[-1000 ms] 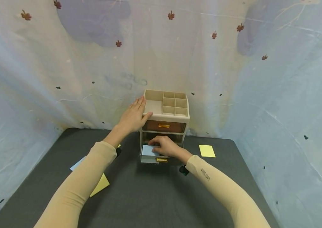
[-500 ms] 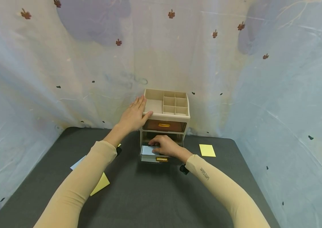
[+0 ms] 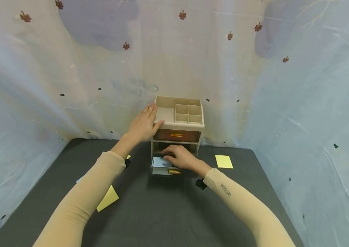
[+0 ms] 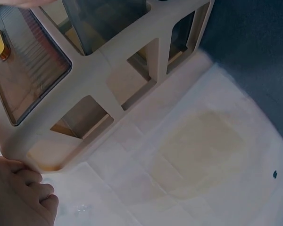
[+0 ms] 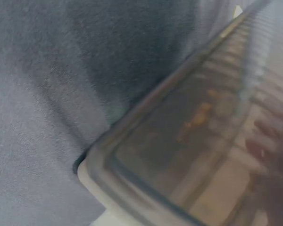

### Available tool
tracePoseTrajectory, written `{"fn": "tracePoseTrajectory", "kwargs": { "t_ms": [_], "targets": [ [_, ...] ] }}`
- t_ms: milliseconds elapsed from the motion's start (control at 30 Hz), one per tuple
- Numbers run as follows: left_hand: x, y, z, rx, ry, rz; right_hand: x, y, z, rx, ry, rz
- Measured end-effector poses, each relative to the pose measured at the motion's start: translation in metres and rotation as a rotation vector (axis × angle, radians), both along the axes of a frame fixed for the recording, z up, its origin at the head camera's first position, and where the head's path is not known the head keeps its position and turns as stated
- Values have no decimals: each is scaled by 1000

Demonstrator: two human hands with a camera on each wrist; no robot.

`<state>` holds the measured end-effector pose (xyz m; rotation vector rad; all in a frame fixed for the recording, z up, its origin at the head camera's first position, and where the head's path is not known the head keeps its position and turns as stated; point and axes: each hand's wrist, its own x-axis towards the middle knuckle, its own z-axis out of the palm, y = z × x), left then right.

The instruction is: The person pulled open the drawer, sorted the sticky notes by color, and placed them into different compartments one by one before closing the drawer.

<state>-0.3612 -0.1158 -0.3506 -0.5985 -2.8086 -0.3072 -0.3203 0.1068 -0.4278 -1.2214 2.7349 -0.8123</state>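
A beige desktop organizer (image 3: 178, 125) stands at the back of the table, its lower clear drawer (image 3: 161, 171) pulled out. Light blue sticky notes (image 3: 161, 162) lie in that drawer's left part. My left hand (image 3: 142, 125) rests along the organizer's upper left edge, fingers extended and thumb on the front rim. Bent over the drawer, my right hand (image 3: 182, 158) has its thumb and fingers apart beside the blue notes, and nothing shows between them. In the left wrist view, curled knuckles of the left hand (image 4: 26, 195) lie against the frame. The right wrist view shows blurred drawer plastic (image 5: 193, 155).
A yellow sticky note (image 3: 224, 161) lies right of the organizer. Yellow notes (image 3: 107, 199) lie left of it, near a blue one mostly hidden by the left sleeve (image 3: 81, 195). The upper brown drawer (image 3: 177, 136) is closed. A patterned curtain (image 3: 174, 61) hangs behind the dark table (image 3: 162, 216).
The right hand has lifted slightly, its thumb and fingers drawing off the blue notes, which stay in the drawer. The left hand keeps its place on the organizer.
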Motion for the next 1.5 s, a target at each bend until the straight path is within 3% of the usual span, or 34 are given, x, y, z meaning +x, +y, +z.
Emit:
{"fn": "tracePoseTrajectory", "kwargs": {
  "t_ms": [200, 367, 500, 733, 867, 1033, 1233, 1333, 1500],
  "targets": [
    [0, 2, -1, 18, 18, 16, 12, 10, 14, -55, 51, -29],
    [2, 4, -4, 42, 91, 51, 19, 21, 28, -172, 127, -47],
    [7, 6, -7, 89, 178, 45, 19, 30, 36, -305, 257, -51],
    [20, 2, -16, 196, 400, -21, 9, 39, 47, -545, 523, -97],
    [29, -1, -23, 242, 445, -44, 0, 46, 50, -601, 606, -160],
    [44, -7, -32, 284, 443, -52, -12, 56, 53, -585, 680, -221],
    [58, -21, -49, 306, 444, -36, -22, 64, 57, -491, 725, -290],
    [64, -31, -59, 305, 437, -16, -25, 67, 57, -408, 680, -348],
    [73, -49, -73, 287, 427, 11, -30, 74, 61, -233, 532, -434]
  ]
}}
